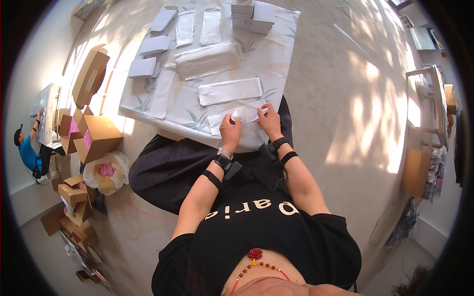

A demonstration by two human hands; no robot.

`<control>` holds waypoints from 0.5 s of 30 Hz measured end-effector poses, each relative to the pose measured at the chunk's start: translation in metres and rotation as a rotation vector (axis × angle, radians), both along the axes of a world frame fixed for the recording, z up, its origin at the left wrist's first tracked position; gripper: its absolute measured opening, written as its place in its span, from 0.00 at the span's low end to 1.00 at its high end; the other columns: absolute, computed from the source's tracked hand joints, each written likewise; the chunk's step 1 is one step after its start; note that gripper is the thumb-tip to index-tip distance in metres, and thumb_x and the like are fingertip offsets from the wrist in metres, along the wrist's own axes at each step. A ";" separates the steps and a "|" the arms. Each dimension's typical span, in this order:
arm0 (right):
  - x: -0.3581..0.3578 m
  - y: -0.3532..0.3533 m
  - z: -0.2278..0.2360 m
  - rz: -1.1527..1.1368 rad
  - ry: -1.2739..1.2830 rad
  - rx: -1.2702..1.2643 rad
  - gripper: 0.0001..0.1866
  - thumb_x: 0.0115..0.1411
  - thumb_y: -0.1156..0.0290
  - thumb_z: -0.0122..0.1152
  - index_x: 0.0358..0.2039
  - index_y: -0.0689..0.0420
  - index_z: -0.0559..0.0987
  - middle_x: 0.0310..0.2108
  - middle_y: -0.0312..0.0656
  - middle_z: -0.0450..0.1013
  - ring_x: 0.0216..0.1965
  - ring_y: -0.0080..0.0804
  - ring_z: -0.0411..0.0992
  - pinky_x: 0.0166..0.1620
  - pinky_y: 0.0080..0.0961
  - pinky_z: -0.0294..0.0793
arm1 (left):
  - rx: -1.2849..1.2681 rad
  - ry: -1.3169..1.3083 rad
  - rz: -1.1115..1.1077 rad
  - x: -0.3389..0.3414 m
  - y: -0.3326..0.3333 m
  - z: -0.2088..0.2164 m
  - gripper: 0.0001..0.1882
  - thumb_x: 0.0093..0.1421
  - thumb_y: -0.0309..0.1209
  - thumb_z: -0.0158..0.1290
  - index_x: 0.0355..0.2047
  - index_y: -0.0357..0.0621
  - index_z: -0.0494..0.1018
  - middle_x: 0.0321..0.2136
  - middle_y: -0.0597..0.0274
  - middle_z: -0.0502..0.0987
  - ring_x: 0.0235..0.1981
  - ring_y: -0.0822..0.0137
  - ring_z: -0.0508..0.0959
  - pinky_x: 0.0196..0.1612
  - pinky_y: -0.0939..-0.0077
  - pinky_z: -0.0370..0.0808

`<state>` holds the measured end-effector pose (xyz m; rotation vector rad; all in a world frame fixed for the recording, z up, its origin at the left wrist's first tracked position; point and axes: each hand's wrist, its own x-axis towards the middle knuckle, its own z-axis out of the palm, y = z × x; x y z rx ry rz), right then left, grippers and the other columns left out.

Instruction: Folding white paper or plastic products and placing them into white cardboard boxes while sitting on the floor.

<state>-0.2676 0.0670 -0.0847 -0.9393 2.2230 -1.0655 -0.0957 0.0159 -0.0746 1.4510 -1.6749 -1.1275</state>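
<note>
Near the front edge of the table, my left hand pinches a thin white sleeve with curled fingers. My right hand has its fingertips closed on the right end of that same sleeve. Whether it is paper or plastic film is hard to make out. Just beyond my hands lies a flat white packet. Farther back rests a wider pile of flat white sleeves. Dark straps and small devices sit on both my wrists.
The table wears a leaf-patterned cloth. White boxes stand along its left side, and a stack of white boxes at the back. Cardboard cartons and a plastic bag are left on the floor. A person works far left.
</note>
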 end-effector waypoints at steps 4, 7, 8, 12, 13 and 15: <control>0.024 0.003 0.022 0.100 0.203 -0.130 0.11 0.67 0.63 0.64 0.42 0.57 0.78 0.27 0.49 0.79 0.28 0.45 0.79 0.33 0.39 0.77 | -0.009 -0.033 0.084 0.037 0.003 -0.009 0.14 0.61 0.34 0.60 0.41 0.36 0.76 0.28 0.51 0.80 0.28 0.57 0.80 0.36 0.63 0.77; 0.062 0.019 0.043 0.324 -0.002 -0.258 0.07 0.68 0.69 0.63 0.41 0.58 0.80 0.29 0.52 0.78 0.31 0.48 0.79 0.36 0.38 0.77 | 0.086 0.014 0.059 0.059 -0.005 -0.027 0.16 0.61 0.34 0.61 0.43 0.34 0.76 0.28 0.52 0.81 0.28 0.61 0.80 0.37 0.64 0.77; 0.075 0.025 0.045 0.462 -0.075 -0.234 0.07 0.68 0.69 0.62 0.42 0.58 0.80 0.30 0.53 0.78 0.32 0.50 0.79 0.36 0.39 0.77 | 0.147 0.038 0.031 0.064 -0.010 -0.030 0.16 0.61 0.35 0.61 0.43 0.34 0.76 0.28 0.53 0.81 0.28 0.63 0.79 0.37 0.64 0.77; 0.124 0.029 0.030 0.798 -0.328 -0.112 0.14 0.68 0.70 0.61 0.52 0.58 0.78 0.42 0.55 0.80 0.42 0.52 0.80 0.46 0.40 0.78 | 0.455 0.284 0.034 0.073 -0.021 -0.024 0.14 0.63 0.32 0.61 0.43 0.33 0.77 0.31 0.61 0.79 0.29 0.72 0.78 0.35 0.72 0.80; 0.134 0.029 0.016 0.829 -0.385 -0.102 0.15 0.69 0.70 0.60 0.54 0.59 0.77 0.44 0.55 0.81 0.45 0.53 0.80 0.49 0.39 0.78 | 0.522 0.354 0.045 0.076 -0.024 -0.021 0.14 0.64 0.31 0.60 0.43 0.33 0.77 0.31 0.62 0.79 0.29 0.73 0.78 0.34 0.73 0.81; 0.140 0.022 -0.024 0.872 -0.432 -0.009 0.26 0.70 0.64 0.58 0.65 0.58 0.69 0.56 0.59 0.76 0.58 0.58 0.74 0.61 0.42 0.72 | 0.519 0.333 -0.030 0.081 -0.028 -0.020 0.13 0.65 0.30 0.59 0.46 0.33 0.76 0.34 0.62 0.78 0.29 0.73 0.78 0.34 0.78 0.80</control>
